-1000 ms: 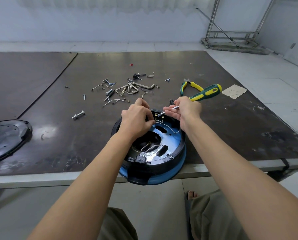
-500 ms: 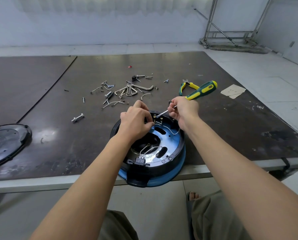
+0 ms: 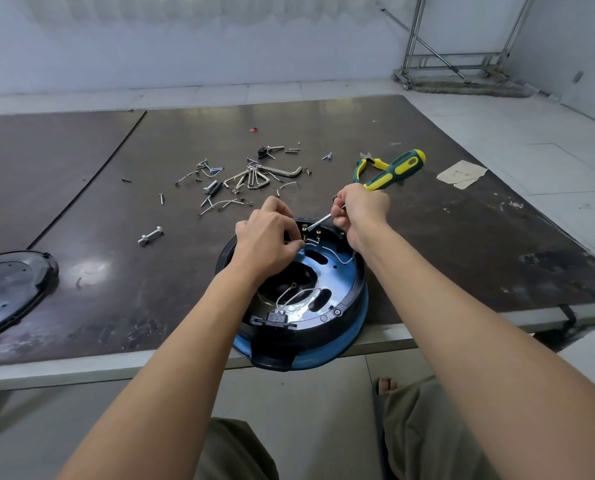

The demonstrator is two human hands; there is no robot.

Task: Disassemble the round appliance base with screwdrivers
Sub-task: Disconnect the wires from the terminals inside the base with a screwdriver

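Round appliance base [image 3: 341,271] at 6 o'clock, overhanging tabletop [image 3: 462,254] edge; left hand [image 3: 264,237] fingers pinched on terminal block [image 3: 311,233] at its 12 o'clock, right hand [image 3: 361,209] fingers clamped on screwdriver [image 3: 396,171], tip barely shifted over last second, unscrewing judged still in progress.

Base [image 3: 355,293]: round, black rim over a blue shell, blue plate and loose white wires inside. I see it open side up at the counter's [image 3: 116,289] near edge, partly overhanging, my left hand [image 3: 268,239] pinching its far terminals.
Screwdriver [image 3: 395,170]: green-and-yellow handle raised up-right in my right hand [image 3: 362,209], shaft slanting down-left, tip at those terminals.
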